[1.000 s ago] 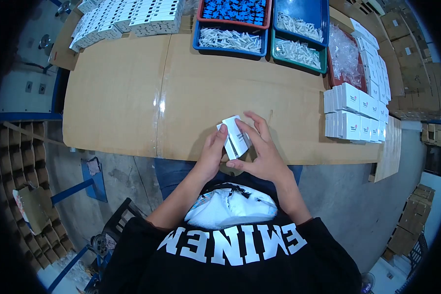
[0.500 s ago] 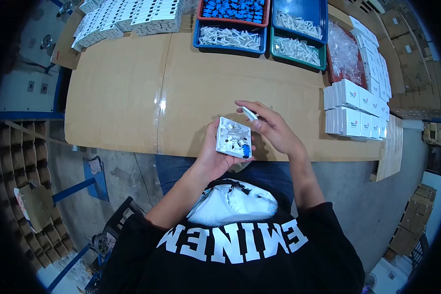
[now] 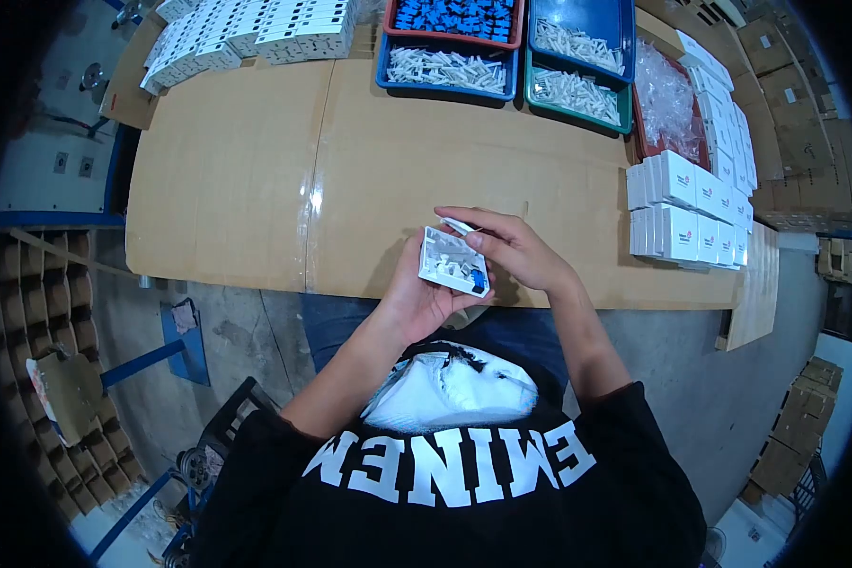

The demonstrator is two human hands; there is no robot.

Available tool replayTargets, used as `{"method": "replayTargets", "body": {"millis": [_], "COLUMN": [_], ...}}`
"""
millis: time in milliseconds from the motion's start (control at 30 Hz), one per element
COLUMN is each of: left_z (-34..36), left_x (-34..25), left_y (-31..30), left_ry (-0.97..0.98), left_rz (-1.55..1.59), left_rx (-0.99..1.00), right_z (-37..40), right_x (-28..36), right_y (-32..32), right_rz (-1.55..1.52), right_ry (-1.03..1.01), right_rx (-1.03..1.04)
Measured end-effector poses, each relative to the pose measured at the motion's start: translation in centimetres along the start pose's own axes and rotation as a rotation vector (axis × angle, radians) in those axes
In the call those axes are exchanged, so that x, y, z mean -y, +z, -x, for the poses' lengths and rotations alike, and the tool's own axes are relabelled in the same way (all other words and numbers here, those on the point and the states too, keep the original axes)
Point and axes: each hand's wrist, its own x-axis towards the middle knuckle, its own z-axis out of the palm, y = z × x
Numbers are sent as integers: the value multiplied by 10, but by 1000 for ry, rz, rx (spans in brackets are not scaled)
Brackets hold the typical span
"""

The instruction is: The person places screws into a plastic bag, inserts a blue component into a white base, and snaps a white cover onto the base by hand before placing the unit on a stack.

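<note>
My left hand [image 3: 409, 298] is wrapped round a small open white box [image 3: 450, 278], held tilted just above my lap at the table's front edge. Inside lie white parts, and a blue piece [image 3: 479, 281] sits in the lower right corner. Between the thumb and fingers of my right hand [image 3: 523, 250] is a slim white piece [image 3: 457, 226], right at the box's far rim. My fingers partly cover it, and its exact kind is hidden.
Cardboard covers the table [image 3: 227, 180]. At the back stand a red tray of blue pieces [image 3: 452, 21], a blue tray [image 3: 445, 93] and a green tray [image 3: 577, 114] of slim white pieces. White boxes are stacked at right [image 3: 682, 210] and back left [image 3: 298, 38].
My right hand has moved left and slightly down, bringing the slim white piece from beside the box to its far rim. The box has tilted a little in my left hand.
</note>
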Motion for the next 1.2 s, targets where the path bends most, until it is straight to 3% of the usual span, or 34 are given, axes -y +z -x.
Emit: {"method": "replayTargets", "body": {"millis": [333,633,733,833,900,1033,1100,1133,1200], "left_z": [-1,-5,-5,-5,-1,-5,-5,-7,-8], "left_x": [-2,-1,0,0,1,13,14,14,10], "left_y": [-7,-20,-23,-24,-15,-20,-17,-20,-26], "left_ry": [0,-33,-39,-53,-60,-92,-51,-51,-54], "left_rz": [25,88,103,107,66,13,72,75,94], "left_rx": [-11,76,3,90,-87,-88,-161,-160,66], "right_z": [-4,-6,-6,-4,-4,-2,-1,2,3], "right_x": [-11,-29,-32,-27,-25,-29,-45,-46,-40], "right_y": [8,14,20,21,25,26,25,19,7], "right_rz": [-26,26,113,122,230,265,205,206,-85], "right_ry": [-60,36,-84,-54,-66,50,-133,-131,-5], "right_rx": [9,-56,-117,-102,-103,-47,-121,-120,-139]}}
